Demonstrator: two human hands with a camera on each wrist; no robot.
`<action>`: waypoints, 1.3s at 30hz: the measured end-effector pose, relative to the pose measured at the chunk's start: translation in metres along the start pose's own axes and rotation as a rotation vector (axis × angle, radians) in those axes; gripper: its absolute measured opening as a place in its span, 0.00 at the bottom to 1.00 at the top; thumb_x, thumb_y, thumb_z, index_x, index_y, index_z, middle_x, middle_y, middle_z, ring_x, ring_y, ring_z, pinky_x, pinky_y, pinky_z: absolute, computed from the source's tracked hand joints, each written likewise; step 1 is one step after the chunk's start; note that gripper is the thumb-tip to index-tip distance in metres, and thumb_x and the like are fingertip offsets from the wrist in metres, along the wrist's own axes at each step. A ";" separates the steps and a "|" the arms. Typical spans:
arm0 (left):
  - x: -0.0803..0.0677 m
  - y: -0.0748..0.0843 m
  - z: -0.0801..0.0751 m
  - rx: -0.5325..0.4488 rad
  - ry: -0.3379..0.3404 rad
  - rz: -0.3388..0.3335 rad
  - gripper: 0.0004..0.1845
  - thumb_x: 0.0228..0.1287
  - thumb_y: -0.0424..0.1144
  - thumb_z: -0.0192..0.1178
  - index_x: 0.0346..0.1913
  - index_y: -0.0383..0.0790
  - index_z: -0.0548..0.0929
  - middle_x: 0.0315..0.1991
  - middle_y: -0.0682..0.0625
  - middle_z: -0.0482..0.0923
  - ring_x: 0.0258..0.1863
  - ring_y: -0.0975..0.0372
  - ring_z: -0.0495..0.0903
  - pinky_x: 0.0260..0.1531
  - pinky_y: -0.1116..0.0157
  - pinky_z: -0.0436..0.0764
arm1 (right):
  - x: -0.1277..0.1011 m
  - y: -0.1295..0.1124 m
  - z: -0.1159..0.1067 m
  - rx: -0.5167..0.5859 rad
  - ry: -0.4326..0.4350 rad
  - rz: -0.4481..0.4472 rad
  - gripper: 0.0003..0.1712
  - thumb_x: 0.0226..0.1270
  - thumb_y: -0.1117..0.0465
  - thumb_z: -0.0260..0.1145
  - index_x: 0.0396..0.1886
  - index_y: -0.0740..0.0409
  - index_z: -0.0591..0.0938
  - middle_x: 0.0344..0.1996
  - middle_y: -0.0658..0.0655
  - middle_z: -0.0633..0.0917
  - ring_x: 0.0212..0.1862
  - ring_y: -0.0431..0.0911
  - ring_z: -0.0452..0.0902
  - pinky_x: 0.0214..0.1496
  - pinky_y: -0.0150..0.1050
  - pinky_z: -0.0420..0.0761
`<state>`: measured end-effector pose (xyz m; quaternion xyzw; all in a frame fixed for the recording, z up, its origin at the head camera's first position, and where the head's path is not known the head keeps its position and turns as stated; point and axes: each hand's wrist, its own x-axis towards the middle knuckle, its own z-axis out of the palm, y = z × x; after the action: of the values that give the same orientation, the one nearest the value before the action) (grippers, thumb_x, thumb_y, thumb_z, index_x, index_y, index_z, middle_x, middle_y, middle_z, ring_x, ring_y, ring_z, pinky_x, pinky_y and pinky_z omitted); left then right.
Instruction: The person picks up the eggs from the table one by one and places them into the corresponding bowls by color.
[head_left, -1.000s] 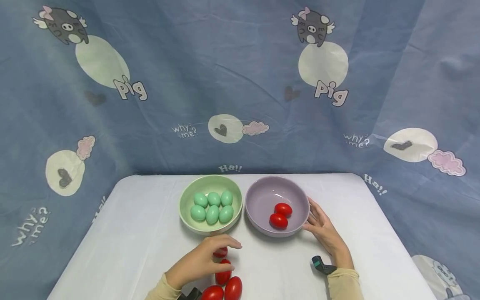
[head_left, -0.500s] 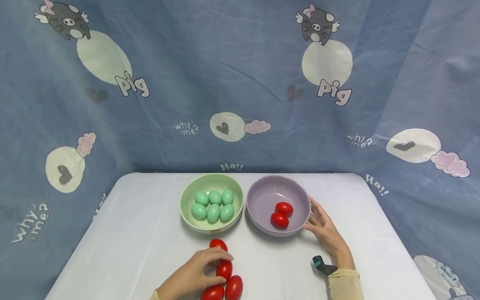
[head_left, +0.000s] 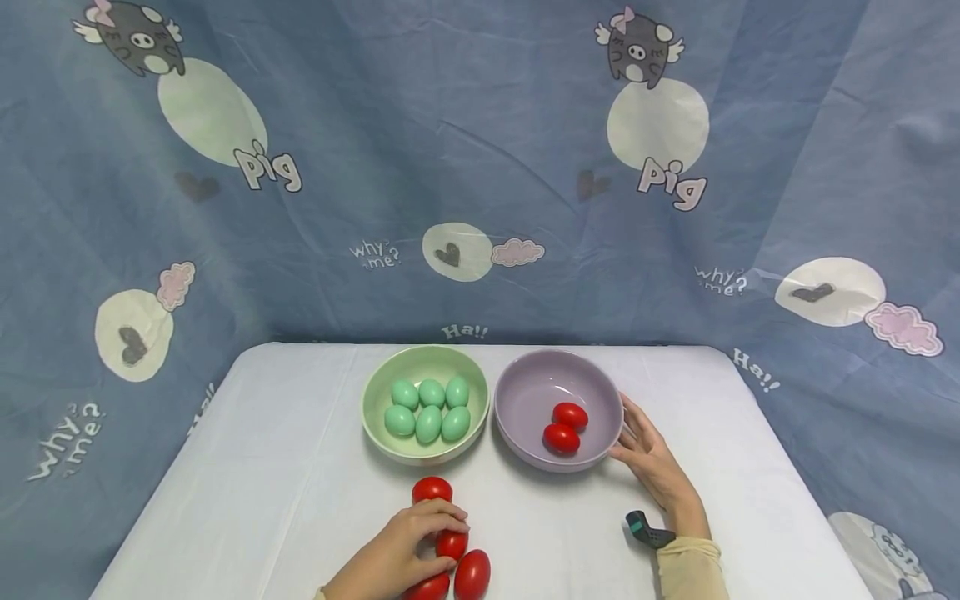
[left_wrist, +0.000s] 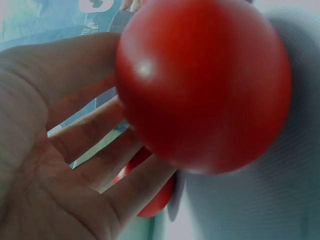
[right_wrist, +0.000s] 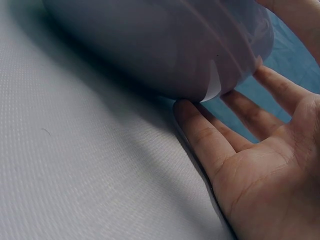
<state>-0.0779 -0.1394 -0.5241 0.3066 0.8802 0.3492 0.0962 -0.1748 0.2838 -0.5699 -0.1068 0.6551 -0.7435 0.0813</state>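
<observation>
We're curling our left hand [head_left: 393,554] round a glossy red egg [head_left: 451,543].
We're resting our right hand [head_left: 651,461], fingers spread, against the purple bowl [head_left: 525,392]; three more red eggs [head_left: 432,489] are crowding the grasp.

Right hand [right_wrist: 260,175] open, fingertips [right_wrist: 187,111] against purple bowl [right_wrist: 160,45] on white tablecloth [right_wrist: 75,170].

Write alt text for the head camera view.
A person's left hand grips a red plastic egg among four on a white table, while the right hand touches a lilac bowl holding two more.
</observation>
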 end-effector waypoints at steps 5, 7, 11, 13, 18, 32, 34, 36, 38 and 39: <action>0.001 0.002 0.001 -0.009 0.001 -0.043 0.18 0.61 0.41 0.75 0.54 0.54 0.88 0.58 0.61 0.81 0.59 0.58 0.79 0.58 0.55 0.85 | 0.000 -0.001 0.000 0.003 -0.005 0.001 0.58 0.63 0.72 0.71 0.85 0.49 0.49 0.85 0.61 0.44 0.71 0.28 0.68 0.70 0.29 0.75; 0.001 0.002 0.001 -0.012 0.005 -0.051 0.18 0.61 0.41 0.75 0.54 0.54 0.88 0.58 0.61 0.82 0.59 0.57 0.79 0.58 0.53 0.85 | 0.001 -0.001 0.000 0.006 -0.009 -0.001 0.58 0.63 0.72 0.71 0.85 0.49 0.49 0.85 0.61 0.44 0.71 0.28 0.68 0.71 0.29 0.75; 0.001 0.001 0.001 -0.021 0.006 -0.061 0.19 0.60 0.42 0.75 0.55 0.55 0.88 0.58 0.62 0.81 0.60 0.57 0.79 0.59 0.52 0.85 | 0.001 -0.001 0.000 0.016 -0.012 -0.001 0.59 0.62 0.73 0.71 0.85 0.50 0.48 0.85 0.62 0.43 0.70 0.26 0.69 0.71 0.28 0.75; 0.001 0.000 0.001 -0.031 0.007 -0.057 0.18 0.61 0.42 0.75 0.55 0.54 0.88 0.58 0.62 0.81 0.60 0.57 0.79 0.59 0.54 0.85 | 0.001 -0.001 -0.001 0.019 -0.013 -0.005 0.59 0.62 0.73 0.71 0.85 0.51 0.48 0.85 0.63 0.43 0.69 0.26 0.69 0.70 0.28 0.75; 0.000 -0.001 0.002 -0.043 0.019 -0.031 0.18 0.61 0.42 0.75 0.54 0.52 0.88 0.57 0.61 0.82 0.59 0.58 0.79 0.59 0.59 0.85 | 0.001 -0.001 -0.001 0.025 -0.006 0.002 0.59 0.62 0.73 0.71 0.85 0.51 0.49 0.85 0.63 0.44 0.70 0.26 0.69 0.70 0.28 0.75; 0.003 0.001 0.000 -0.063 0.006 -0.058 0.18 0.61 0.42 0.74 0.54 0.53 0.88 0.59 0.61 0.82 0.60 0.61 0.78 0.59 0.62 0.84 | 0.000 -0.001 -0.001 0.030 -0.011 0.001 0.59 0.62 0.73 0.71 0.85 0.50 0.49 0.85 0.61 0.43 0.70 0.26 0.69 0.70 0.28 0.75; 0.004 0.001 -0.002 -0.060 0.013 -0.048 0.18 0.62 0.42 0.74 0.55 0.54 0.88 0.59 0.61 0.81 0.59 0.62 0.78 0.60 0.62 0.84 | 0.001 0.000 -0.001 0.030 -0.011 -0.004 0.58 0.62 0.74 0.71 0.85 0.51 0.49 0.85 0.62 0.44 0.70 0.26 0.70 0.70 0.28 0.75; 0.007 0.002 -0.004 -0.062 0.021 -0.023 0.18 0.62 0.42 0.74 0.55 0.54 0.88 0.58 0.62 0.82 0.59 0.64 0.78 0.60 0.63 0.84 | 0.000 0.001 -0.002 0.034 -0.016 -0.008 0.59 0.62 0.74 0.71 0.85 0.52 0.48 0.85 0.63 0.43 0.70 0.26 0.70 0.70 0.28 0.75; 0.010 0.003 -0.006 -0.074 0.035 0.019 0.18 0.61 0.40 0.75 0.54 0.51 0.88 0.58 0.60 0.82 0.58 0.65 0.79 0.58 0.64 0.84 | 0.000 0.001 -0.002 0.032 -0.019 -0.014 0.58 0.62 0.73 0.71 0.85 0.53 0.48 0.85 0.64 0.43 0.70 0.26 0.70 0.70 0.28 0.75; 0.012 0.003 -0.007 -0.084 0.042 0.044 0.17 0.61 0.39 0.75 0.54 0.50 0.88 0.57 0.59 0.83 0.57 0.64 0.80 0.57 0.65 0.85 | 0.000 0.001 -0.001 0.031 -0.016 -0.015 0.58 0.62 0.73 0.71 0.85 0.53 0.48 0.85 0.64 0.43 0.69 0.26 0.70 0.70 0.28 0.75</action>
<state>-0.0887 -0.1342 -0.5167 0.3140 0.8597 0.3944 0.0827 -0.1751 0.2850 -0.5709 -0.1166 0.6420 -0.7532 0.0828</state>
